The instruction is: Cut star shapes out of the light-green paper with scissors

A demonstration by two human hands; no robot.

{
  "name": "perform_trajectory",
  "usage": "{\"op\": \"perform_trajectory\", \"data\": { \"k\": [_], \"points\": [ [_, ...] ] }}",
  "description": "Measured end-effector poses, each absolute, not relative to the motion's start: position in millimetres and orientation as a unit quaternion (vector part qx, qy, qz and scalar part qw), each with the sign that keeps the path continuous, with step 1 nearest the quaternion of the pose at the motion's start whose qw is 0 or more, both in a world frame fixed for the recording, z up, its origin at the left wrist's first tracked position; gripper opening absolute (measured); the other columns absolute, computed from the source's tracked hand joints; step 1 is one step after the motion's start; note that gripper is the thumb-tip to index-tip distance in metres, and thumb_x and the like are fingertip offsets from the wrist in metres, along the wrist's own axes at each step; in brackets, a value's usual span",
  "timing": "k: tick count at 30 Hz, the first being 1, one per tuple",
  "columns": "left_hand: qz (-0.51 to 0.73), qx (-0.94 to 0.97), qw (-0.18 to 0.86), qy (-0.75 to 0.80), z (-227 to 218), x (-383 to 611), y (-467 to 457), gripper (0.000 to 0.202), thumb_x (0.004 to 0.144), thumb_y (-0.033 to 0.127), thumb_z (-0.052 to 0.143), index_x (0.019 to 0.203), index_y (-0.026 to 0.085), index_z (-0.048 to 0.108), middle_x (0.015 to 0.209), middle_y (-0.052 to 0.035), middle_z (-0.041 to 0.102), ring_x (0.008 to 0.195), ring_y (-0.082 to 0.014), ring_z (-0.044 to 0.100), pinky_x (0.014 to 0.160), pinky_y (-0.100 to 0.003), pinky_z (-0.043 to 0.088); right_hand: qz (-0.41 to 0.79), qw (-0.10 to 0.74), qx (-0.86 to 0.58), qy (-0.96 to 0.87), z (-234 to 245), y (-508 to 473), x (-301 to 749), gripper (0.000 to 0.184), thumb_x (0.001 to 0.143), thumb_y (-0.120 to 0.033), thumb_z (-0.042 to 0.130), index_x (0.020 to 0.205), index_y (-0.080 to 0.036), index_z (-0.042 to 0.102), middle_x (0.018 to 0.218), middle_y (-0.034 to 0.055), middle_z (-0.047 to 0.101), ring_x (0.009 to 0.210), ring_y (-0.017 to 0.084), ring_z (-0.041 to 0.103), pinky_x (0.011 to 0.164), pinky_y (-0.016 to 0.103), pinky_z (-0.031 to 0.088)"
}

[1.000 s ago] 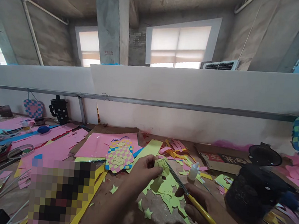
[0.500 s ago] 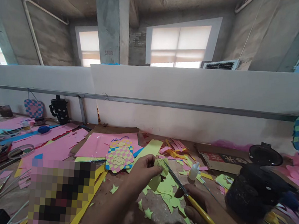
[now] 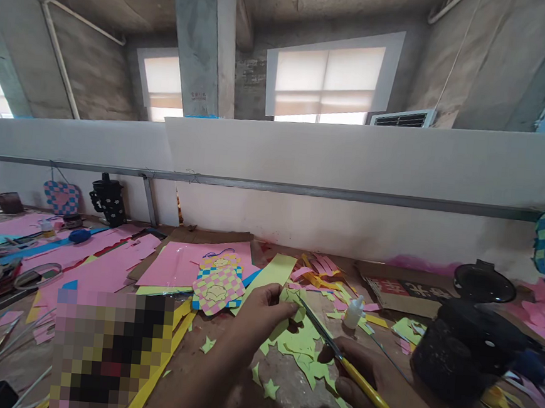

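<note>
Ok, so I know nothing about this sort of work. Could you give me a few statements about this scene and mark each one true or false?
The left hand pinches a piece of lime-green paper. True.
The right hand holds a small white bottle. False: it grips a yellow-handled tool with a thin metal tip, and the bottle stands beyond the hand.
A checkered pink-and-yellow woven paper piece lies on a pink sheet. True.
A black container stands to the left of both hands. False: it stands to the right of the right hand.
Small green paper stars lie near the hands. True.
</note>
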State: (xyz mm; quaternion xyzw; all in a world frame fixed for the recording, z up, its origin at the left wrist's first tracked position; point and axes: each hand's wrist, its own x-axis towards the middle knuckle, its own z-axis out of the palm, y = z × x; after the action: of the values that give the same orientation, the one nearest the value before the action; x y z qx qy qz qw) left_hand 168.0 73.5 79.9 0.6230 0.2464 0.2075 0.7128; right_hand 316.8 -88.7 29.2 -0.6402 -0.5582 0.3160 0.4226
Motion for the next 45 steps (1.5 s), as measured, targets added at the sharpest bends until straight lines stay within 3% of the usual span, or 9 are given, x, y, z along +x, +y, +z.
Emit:
{"op": "perform_trajectory", "data": {
  "k": [26,33,40,45],
  "points": [
    [0.213,0.606,0.735,0.217,79.8,166.2,71.2,0.01,0.071,0.023,0.069,0.076,0.015,0.069,0.065,-0.0039,0.07,0.058,-0.0138,0.062,0.056,-0.022,0.044,0.307,0.407,-0.658,-0.554,31.8,-89.6,316.6,0.061,0.078,-0.079,0.056,0.091,-0.021,0.064,0.07,-0.0056,0.039,0.064,0.014,0.033,0.057,0.025,0.028],
    [0.213,0.607,0.734,0.219,81.1,165.5,70.3,0.01,0.07,0.023,0.069,0.075,0.015,0.068,0.065,-0.0035,0.07,0.059,-0.0144,0.063,0.056,-0.023,0.043,0.309,0.417,-0.663,-0.539,28.5,-91.8,318.6,0.057,0.076,-0.078,0.061,0.088,-0.023,0.065,0.071,-0.003,0.048,0.065,0.015,0.041,0.054,0.023,0.033],
    [0.223,0.614,0.728,0.207,78.3,166.5,72.5,0.011,0.07,0.025,0.07,0.076,0.016,0.068,0.068,-0.0032,0.071,0.061,-0.0148,0.065,0.058,-0.023,0.043,0.351,0.411,-0.647,-0.538,29.7,-89.9,319.5,0.056,0.076,-0.077,0.061,0.09,-0.022,0.06,0.07,-0.0064,0.036,0.063,0.013,0.03,0.057,0.024,0.026],
    [0.221,0.622,0.724,0.201,77.5,166.0,74.0,0.011,0.073,0.025,0.068,0.079,0.016,0.069,0.07,-0.0031,0.072,0.061,-0.014,0.065,0.06,-0.022,0.043,0.326,0.42,-0.644,-0.551,27.4,-87.6,320.2,0.058,0.076,-0.078,0.06,0.089,-0.022,0.061,0.071,-0.0062,0.037,0.064,0.013,0.029,0.058,0.024,0.026]
  ]
}}
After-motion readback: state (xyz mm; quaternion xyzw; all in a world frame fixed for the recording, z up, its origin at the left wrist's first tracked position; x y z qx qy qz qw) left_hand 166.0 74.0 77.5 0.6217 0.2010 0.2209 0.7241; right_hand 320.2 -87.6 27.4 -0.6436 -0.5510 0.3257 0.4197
